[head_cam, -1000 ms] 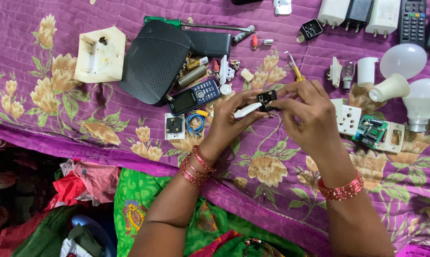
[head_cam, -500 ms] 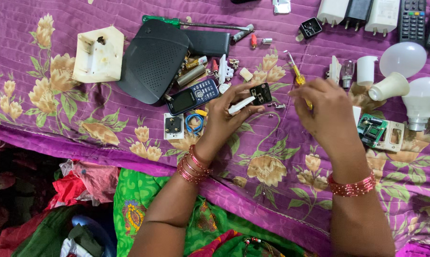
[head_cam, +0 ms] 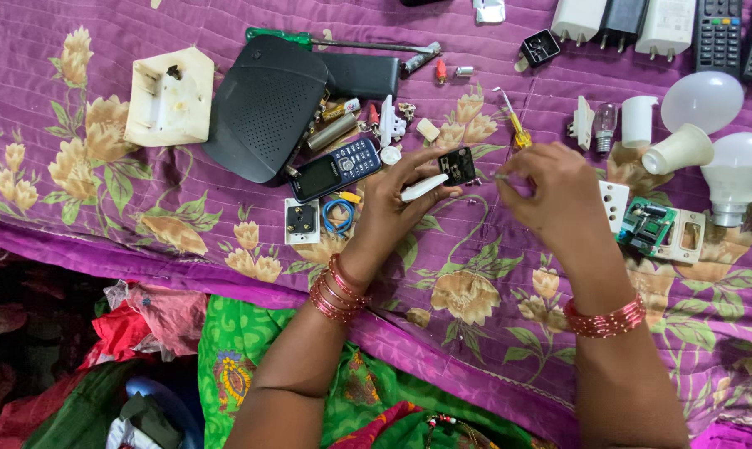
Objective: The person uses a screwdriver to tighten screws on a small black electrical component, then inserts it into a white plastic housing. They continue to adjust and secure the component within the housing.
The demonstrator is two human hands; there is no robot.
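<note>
From the head view, the left hand (head_cam: pixel 393 199) pinches a small black socket part (head_cam: pixel 457 165) between thumb and fingertips, holding it just above the purple flowered cloth (head_cam: pixel 226 241) near the middle of the scene; a white piece (head_cam: pixel 423 187) lies along the same fingers. The right hand (head_cam: pixel 551 195) is just to the right of it, its fingers pressed together around something thin, likely a yellow-handled screwdriver (head_cam: pixel 517 129) whose tip end shows beyond the knuckles; how much of it the hand holds I cannot tell.

The socket part looks light, hard and stiff, with small metal contacts, so it seems best held by its plastic edges, as it is now.

To the left lie a small mobile phone (head_cam: pixel 336 168), a black router (head_cam: pixel 268 108) and a white socket plate (head_cam: pixel 301 220). To the right are a green circuit board (head_cam: pixel 646 226) and white bulbs (head_cam: pixel 738 170).
</note>
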